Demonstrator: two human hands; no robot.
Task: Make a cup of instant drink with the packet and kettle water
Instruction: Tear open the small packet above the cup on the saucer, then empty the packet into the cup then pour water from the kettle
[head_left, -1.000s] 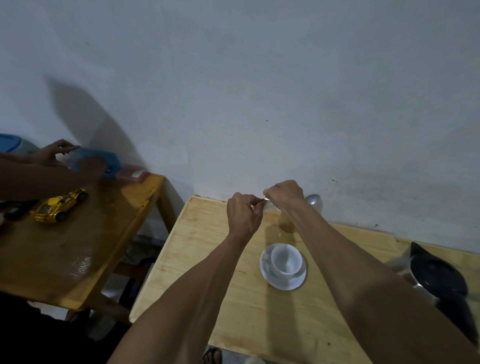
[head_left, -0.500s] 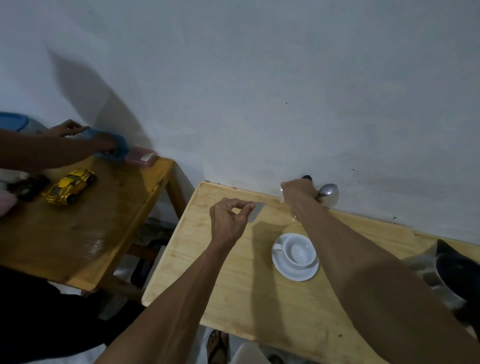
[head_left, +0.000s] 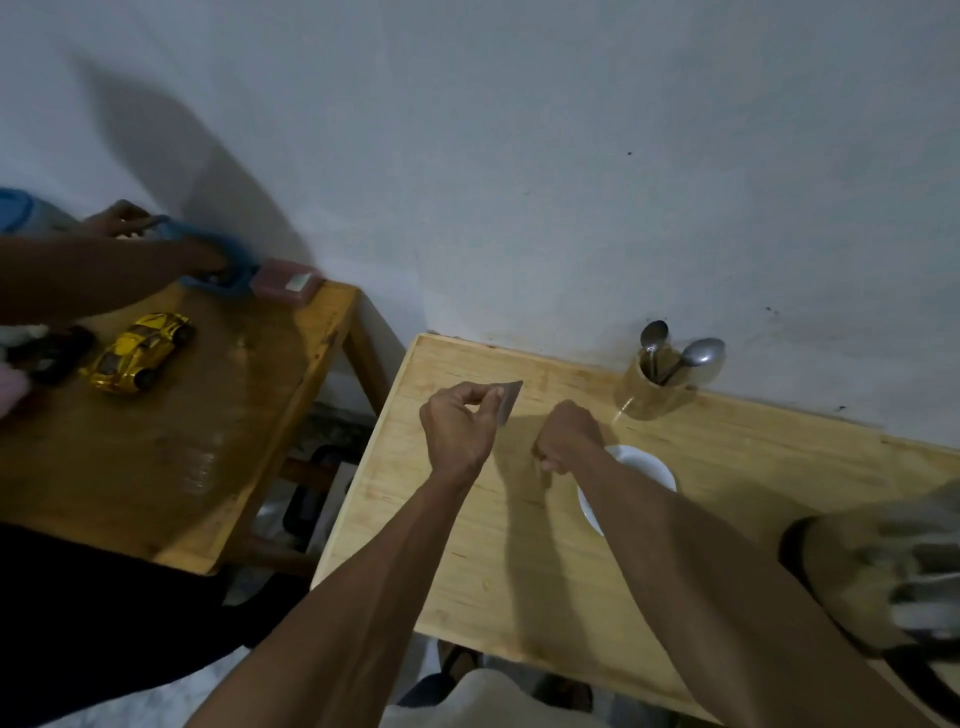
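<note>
My left hand (head_left: 460, 434) pinches a small grey packet (head_left: 508, 401) between thumb and fingers, held above the light wooden table (head_left: 519, 571). My right hand (head_left: 569, 436) is curled into a fist just right of it, low over the table beside the white saucer (head_left: 655, 465). I cannot see anything inside the fist. My right forearm covers the cup and most of the saucer. The kettle (head_left: 883, 571) stands blurred at the table's right edge.
A wooden holder (head_left: 652, 392) with two spoons stands at the wall behind the saucer. On a second table (head_left: 208, 441) to the left, another person's arm (head_left: 104, 280) reaches over a blue object; a yellow toy car (head_left: 140, 351) lies there.
My hands, joined on the packet a second ago, have parted. The left keeps the packet. The right swung toward the spoons, then dropped beside the saucer.
</note>
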